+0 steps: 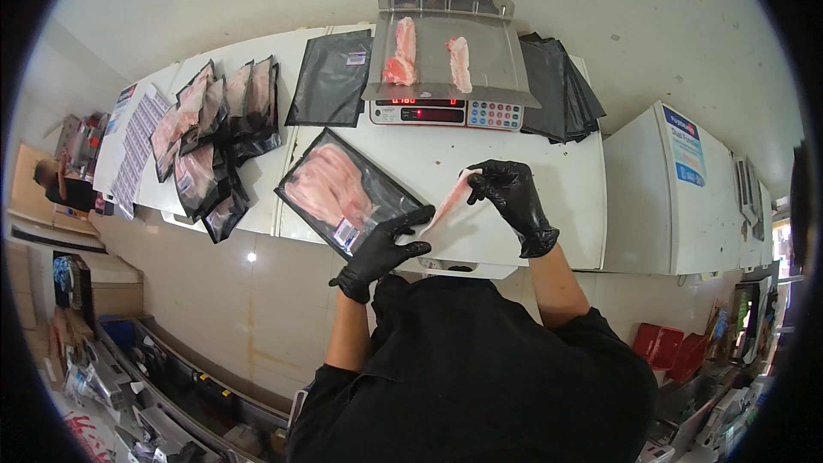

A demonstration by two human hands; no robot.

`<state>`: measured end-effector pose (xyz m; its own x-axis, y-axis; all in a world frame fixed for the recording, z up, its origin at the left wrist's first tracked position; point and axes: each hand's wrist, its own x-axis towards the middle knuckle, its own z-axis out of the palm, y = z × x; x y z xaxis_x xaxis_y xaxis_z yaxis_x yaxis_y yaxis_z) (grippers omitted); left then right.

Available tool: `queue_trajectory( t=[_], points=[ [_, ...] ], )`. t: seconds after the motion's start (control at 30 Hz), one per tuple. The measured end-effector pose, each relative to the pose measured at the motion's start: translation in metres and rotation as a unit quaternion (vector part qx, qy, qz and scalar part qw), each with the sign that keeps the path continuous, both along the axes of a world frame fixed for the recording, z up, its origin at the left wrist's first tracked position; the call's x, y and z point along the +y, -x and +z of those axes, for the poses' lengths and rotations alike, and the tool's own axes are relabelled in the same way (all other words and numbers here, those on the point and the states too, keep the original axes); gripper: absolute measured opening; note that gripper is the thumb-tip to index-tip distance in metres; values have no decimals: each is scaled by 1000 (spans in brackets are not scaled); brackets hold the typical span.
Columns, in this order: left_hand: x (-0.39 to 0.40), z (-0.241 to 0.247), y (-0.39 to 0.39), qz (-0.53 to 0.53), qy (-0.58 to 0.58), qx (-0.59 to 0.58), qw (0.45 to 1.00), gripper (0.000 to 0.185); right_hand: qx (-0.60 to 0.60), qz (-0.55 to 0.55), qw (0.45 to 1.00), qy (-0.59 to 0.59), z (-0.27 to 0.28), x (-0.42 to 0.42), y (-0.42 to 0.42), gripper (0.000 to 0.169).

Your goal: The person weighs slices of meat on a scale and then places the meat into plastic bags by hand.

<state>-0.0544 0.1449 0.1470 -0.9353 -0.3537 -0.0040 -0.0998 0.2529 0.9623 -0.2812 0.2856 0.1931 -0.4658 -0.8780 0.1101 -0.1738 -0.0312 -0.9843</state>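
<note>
My right hand, in a black glove, pinches the upper end of a thin strip of raw meat that hangs down towards my left hand. My left hand, gloved too, lies over the lower right edge of a black-backed clear bag of meat with a label, its fingers apart. Whether its fingertips touch the strip, I cannot tell. Beyond my hands stands a digital scale with lit red digits. Two pieces of meat, a longer one and a shorter one, lie apart on its metal tray.
Several filled meat bags are piled at the left, beside a sheet of labels. Flat black bags flank the scale, one labelled on its left, several on its right. A white chest freezer stands at the right. Another person is far left.
</note>
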Motion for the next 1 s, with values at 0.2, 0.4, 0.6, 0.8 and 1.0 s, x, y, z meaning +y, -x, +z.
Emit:
queue_trajectory(
  t=[0.2,0.4,0.6,0.8,1.0],
  points=[
    [-11,51,18,94,-65,57,992,46,14,90,996,19,8,-7,-4,19],
    [0,70,41,99,-15,49,994,22,75,76,994,-3,20,-17,-6,33],
    [4,56,51,155,-262,127,944,26,-407,204,874,170,-58,-38,-15,106],
    [-8,20,43,282,-112,112,946,23,-290,127,946,75,-55,-18,-51,74],
    [-12,-9,18,293,-85,115,945,19,-314,171,926,124,-82,-7,-54,43]
  ],
)
